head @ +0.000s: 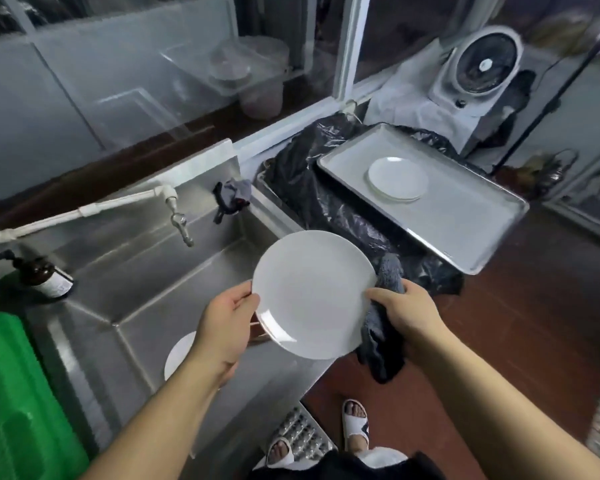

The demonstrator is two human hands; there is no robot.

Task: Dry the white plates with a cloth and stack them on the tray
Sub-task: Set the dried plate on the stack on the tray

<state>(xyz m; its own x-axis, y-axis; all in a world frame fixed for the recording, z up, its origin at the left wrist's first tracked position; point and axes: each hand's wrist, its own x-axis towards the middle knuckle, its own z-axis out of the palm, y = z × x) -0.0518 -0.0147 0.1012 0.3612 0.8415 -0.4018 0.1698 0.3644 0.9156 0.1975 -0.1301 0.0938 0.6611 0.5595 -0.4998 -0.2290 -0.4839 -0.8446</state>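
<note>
White plate [312, 292] edge-gripped by left hand [227, 320] fingers, right hand [407, 315] clutching cloth [381, 344].

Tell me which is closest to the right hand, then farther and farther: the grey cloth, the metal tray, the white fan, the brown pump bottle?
From the right hand:
1. Grey cloth: gripped in that hand, against the held white plate's right rim.
2. Rectangular metal tray: ahead to the right, on black plastic.
3. Brown pump bottle, far left by the sink, and white fan, at the back right: too close to call.
</note>
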